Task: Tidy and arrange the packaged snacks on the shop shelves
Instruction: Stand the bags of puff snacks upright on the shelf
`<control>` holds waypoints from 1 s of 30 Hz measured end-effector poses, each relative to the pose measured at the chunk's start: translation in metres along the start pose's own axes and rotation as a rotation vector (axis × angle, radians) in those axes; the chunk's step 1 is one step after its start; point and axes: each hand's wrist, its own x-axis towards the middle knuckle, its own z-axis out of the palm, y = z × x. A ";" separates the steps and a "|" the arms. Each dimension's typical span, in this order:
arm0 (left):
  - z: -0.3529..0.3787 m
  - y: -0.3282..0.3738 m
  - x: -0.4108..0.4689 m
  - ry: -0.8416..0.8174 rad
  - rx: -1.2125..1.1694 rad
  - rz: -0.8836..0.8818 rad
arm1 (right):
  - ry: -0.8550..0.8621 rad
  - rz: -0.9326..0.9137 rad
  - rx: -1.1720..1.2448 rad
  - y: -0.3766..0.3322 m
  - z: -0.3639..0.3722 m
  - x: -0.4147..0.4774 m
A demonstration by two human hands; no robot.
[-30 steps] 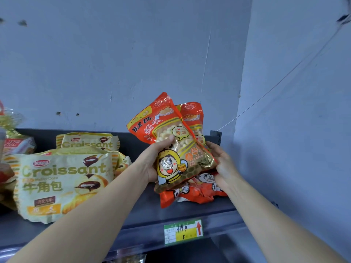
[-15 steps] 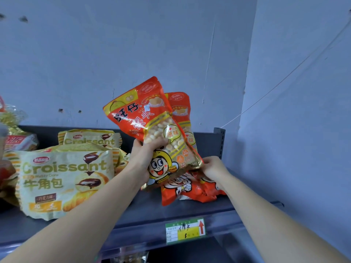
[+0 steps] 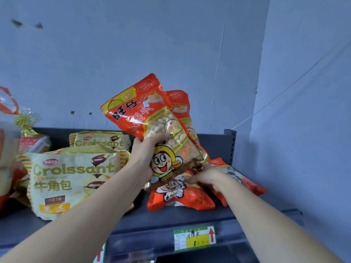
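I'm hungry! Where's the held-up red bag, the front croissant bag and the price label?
held-up red bag point(image 3: 159, 120): head view, its clear window
front croissant bag point(image 3: 76, 168): head view, its printed lettering
price label point(image 3: 197, 242): head view, its yellow patch

The dark metal shelf before me holds a big croissant bag standing at the front left, with a second croissant bag behind it near the back panel. More packets sit blurred at the far left. Toward the right end, one red snack bag lies flat with another flat bag beside it. A green and yellow price label sits on the front edge.
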 end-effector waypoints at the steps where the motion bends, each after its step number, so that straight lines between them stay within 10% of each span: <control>1: 0.000 0.000 0.001 -0.008 -0.021 -0.012 | 0.018 0.023 0.072 0.001 0.001 0.006; 13: 0.014 0.004 0.001 -0.139 -0.184 -0.098 | 0.283 0.061 0.493 0.013 -0.069 0.043; 24: 0.029 -0.033 0.006 -0.251 -0.081 -0.255 | 0.130 0.224 -0.053 0.044 -0.083 0.053; 30: 0.028 -0.033 0.011 -0.275 -0.065 -0.248 | 0.244 0.111 0.106 0.034 -0.079 0.059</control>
